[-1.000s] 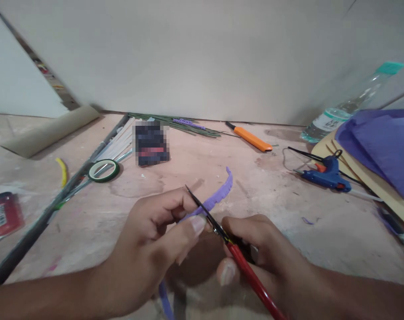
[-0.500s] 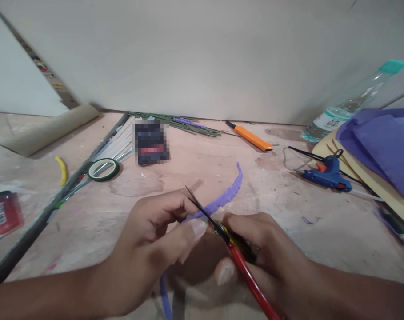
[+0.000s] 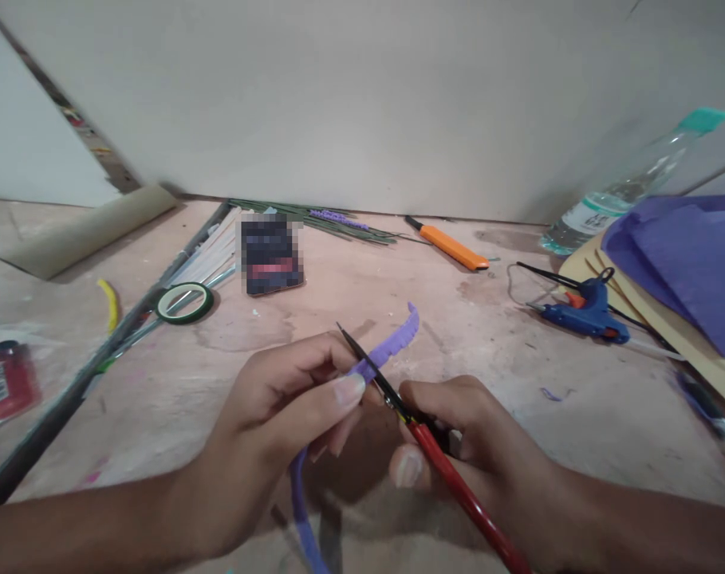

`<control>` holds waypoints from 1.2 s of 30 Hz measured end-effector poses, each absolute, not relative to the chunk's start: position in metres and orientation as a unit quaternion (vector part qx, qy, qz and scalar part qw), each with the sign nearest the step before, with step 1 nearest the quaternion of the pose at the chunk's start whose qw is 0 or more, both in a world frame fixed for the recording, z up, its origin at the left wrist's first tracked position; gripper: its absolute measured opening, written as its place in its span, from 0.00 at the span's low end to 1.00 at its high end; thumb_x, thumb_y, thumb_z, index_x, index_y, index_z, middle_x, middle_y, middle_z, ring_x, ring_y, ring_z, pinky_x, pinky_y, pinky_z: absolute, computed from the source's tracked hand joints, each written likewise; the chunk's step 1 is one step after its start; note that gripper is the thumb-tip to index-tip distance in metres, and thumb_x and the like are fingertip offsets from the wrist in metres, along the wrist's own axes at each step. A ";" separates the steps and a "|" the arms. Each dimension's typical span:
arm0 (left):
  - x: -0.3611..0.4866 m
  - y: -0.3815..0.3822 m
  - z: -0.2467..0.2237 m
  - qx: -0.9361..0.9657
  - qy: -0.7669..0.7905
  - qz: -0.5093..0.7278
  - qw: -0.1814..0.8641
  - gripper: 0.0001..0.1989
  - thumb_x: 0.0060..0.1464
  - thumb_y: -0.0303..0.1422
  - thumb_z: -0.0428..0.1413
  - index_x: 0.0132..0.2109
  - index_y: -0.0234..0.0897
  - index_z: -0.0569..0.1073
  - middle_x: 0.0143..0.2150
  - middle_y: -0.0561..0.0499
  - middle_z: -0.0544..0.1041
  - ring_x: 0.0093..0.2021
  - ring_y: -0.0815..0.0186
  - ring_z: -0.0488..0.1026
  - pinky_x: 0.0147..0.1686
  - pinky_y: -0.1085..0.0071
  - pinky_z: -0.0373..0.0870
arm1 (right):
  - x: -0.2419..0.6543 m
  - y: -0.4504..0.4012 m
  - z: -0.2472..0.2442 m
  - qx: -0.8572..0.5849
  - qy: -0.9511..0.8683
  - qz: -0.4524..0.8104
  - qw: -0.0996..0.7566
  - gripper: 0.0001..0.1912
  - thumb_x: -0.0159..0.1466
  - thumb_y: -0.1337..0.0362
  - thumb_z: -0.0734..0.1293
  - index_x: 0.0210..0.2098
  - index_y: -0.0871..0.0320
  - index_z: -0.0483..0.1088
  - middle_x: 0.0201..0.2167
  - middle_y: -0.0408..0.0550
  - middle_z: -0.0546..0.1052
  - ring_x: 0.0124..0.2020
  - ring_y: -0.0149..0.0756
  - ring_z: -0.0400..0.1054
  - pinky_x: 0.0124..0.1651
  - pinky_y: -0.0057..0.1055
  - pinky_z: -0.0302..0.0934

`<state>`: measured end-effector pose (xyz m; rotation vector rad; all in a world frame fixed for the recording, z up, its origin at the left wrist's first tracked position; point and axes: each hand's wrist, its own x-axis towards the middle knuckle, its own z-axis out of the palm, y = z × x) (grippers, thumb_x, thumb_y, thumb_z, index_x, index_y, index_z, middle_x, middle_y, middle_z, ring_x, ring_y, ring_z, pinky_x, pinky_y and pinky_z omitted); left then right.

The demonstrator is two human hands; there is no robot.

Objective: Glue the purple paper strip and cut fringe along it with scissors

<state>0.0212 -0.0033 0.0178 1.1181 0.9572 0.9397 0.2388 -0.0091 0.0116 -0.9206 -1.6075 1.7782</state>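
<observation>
A long purple strip (image 3: 396,339) with small notches along one edge is pinched between the thumb and fingers of my left hand (image 3: 290,406). Its far end curls up beyond my fingertips, and the rest hangs down below the hand. My right hand (image 3: 475,438) is wrapped round red-handled scissors (image 3: 451,474). Their dark blades lie across the strip just past my left thumb and look closed or nearly so. Part of the scissors' far handle is hidden by my right fingers.
Across the back lie a blurred dark box (image 3: 272,253), green stems (image 3: 362,229) and an orange cutter (image 3: 451,245). Green tape (image 3: 184,304), a dark rod (image 3: 68,410) and a red bottle (image 3: 9,381) are left; a blue glue gun (image 3: 586,313), water bottle (image 3: 619,195) and purple sheets (image 3: 691,263) right.
The scissor blades have come together across the strip. The strip's far end has shifted left and slightly down, and its hanging part has swung a little to the right.
</observation>
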 end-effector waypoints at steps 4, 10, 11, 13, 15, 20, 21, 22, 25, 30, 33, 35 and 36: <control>0.020 -0.002 0.016 0.515 0.422 0.413 0.621 0.15 0.68 0.39 0.63 0.32 0.38 0.80 0.23 0.54 0.73 0.24 0.68 0.68 0.24 0.73 0.66 | 0.239 -0.008 0.012 -0.314 -0.583 0.696 0.277 0.23 0.75 0.41 0.72 0.45 0.55 0.82 0.39 0.45 0.79 0.39 0.35 0.70 0.47 0.30 0.69; 0.017 0.002 0.016 0.587 0.429 0.406 0.554 0.15 0.70 0.35 0.60 0.34 0.39 0.82 0.19 0.57 0.73 0.20 0.72 0.66 0.21 0.77 0.61 | 0.239 -0.009 0.012 -0.310 -0.580 0.703 0.269 0.30 0.75 0.34 0.69 0.40 0.57 0.78 0.38 0.47 0.77 0.39 0.38 0.70 0.46 0.33 0.70; 0.017 0.002 0.016 0.592 0.434 0.408 0.544 0.15 0.71 0.35 0.59 0.34 0.39 0.82 0.19 0.58 0.73 0.20 0.72 0.66 0.21 0.77 0.61 | 0.239 -0.009 0.012 -0.306 -0.581 0.704 0.271 0.31 0.75 0.34 0.68 0.40 0.57 0.78 0.38 0.48 0.77 0.41 0.39 0.71 0.50 0.35 0.71; 0.018 0.002 0.018 0.600 0.441 0.410 0.526 0.15 0.71 0.35 0.58 0.34 0.38 0.82 0.19 0.58 0.73 0.20 0.72 0.67 0.22 0.77 0.62 | 0.240 -0.010 0.012 -0.301 -0.589 0.698 0.275 0.31 0.75 0.34 0.68 0.39 0.57 0.77 0.37 0.47 0.75 0.39 0.38 0.70 0.51 0.36 0.71; 0.019 0.001 0.020 0.609 0.447 0.410 0.512 0.16 0.71 0.35 0.58 0.33 0.38 0.81 0.18 0.59 0.73 0.19 0.73 0.67 0.22 0.77 0.63 | 0.241 -0.010 0.012 -0.305 -0.605 0.682 0.276 0.28 0.76 0.37 0.69 0.40 0.57 0.77 0.34 0.44 0.73 0.34 0.34 0.65 0.42 0.32 0.68; 0.021 -0.002 0.022 0.641 0.447 0.406 0.473 0.19 0.68 0.33 0.57 0.26 0.40 0.75 0.17 0.58 0.73 0.18 0.72 0.67 0.20 0.77 0.62 | 0.241 -0.011 0.011 -0.334 -0.650 0.631 0.260 0.27 0.75 0.37 0.70 0.41 0.57 0.77 0.32 0.43 0.72 0.31 0.35 0.65 0.40 0.33 0.67; 0.021 -0.002 0.023 0.646 0.446 0.406 0.467 0.20 0.68 0.33 0.57 0.24 0.40 0.73 0.17 0.58 0.74 0.18 0.72 0.68 0.19 0.77 0.62 | 0.241 -0.012 0.010 -0.346 -0.656 0.619 0.258 0.29 0.74 0.35 0.69 0.40 0.57 0.77 0.31 0.43 0.71 0.30 0.34 0.64 0.39 0.34 0.67; 0.021 -0.002 0.023 0.650 0.445 0.406 0.463 0.21 0.68 0.32 0.57 0.24 0.40 0.72 0.17 0.58 0.74 0.18 0.72 0.68 0.19 0.77 0.61 | 0.241 -0.012 0.010 -0.356 -0.661 0.609 0.257 0.30 0.74 0.34 0.69 0.39 0.57 0.77 0.29 0.42 0.70 0.28 0.34 0.62 0.38 0.34 0.67; 0.021 -0.002 0.022 0.655 0.444 0.408 0.454 0.20 0.67 0.32 0.57 0.24 0.40 0.73 0.16 0.58 0.73 0.17 0.73 0.67 0.18 0.78 0.61 | 0.241 -0.012 0.010 -0.365 -0.667 0.599 0.251 0.32 0.73 0.32 0.68 0.39 0.57 0.77 0.28 0.42 0.70 0.27 0.34 0.62 0.35 0.33 0.66; 0.023 -0.002 0.021 0.656 0.450 0.408 0.448 0.19 0.65 0.31 0.56 0.24 0.40 0.72 0.16 0.58 0.73 0.16 0.73 0.67 0.17 0.80 0.61 | 0.242 -0.011 0.010 -0.353 -0.660 0.616 0.245 0.32 0.75 0.33 0.67 0.46 0.58 0.79 0.31 0.44 0.74 0.30 0.35 0.67 0.37 0.31 0.68; 0.024 -0.002 0.020 0.645 0.455 0.401 0.465 0.18 0.66 0.32 0.55 0.25 0.40 0.73 0.16 0.58 0.74 0.15 0.72 0.68 0.16 0.80 0.62 | 0.242 -0.012 0.010 -0.356 -0.656 0.619 0.244 0.32 0.75 0.34 0.67 0.48 0.58 0.80 0.31 0.44 0.75 0.31 0.35 0.67 0.39 0.32 0.68; 0.023 -0.001 0.021 0.649 0.459 0.396 0.460 0.18 0.66 0.33 0.55 0.25 0.40 0.73 0.16 0.57 0.74 0.15 0.71 0.69 0.16 0.80 0.63 | 0.242 -0.013 0.008 -0.358 -0.657 0.617 0.245 0.32 0.75 0.33 0.67 0.48 0.57 0.80 0.31 0.43 0.74 0.30 0.35 0.66 0.38 0.32 0.67; 0.023 -0.001 0.021 0.654 0.459 0.395 0.454 0.18 0.66 0.33 0.55 0.25 0.40 0.73 0.16 0.57 0.74 0.15 0.71 0.69 0.16 0.80 0.63 | 0.242 -0.013 0.007 -0.360 -0.657 0.615 0.244 0.32 0.75 0.33 0.67 0.48 0.57 0.80 0.30 0.43 0.74 0.29 0.34 0.65 0.37 0.32 0.67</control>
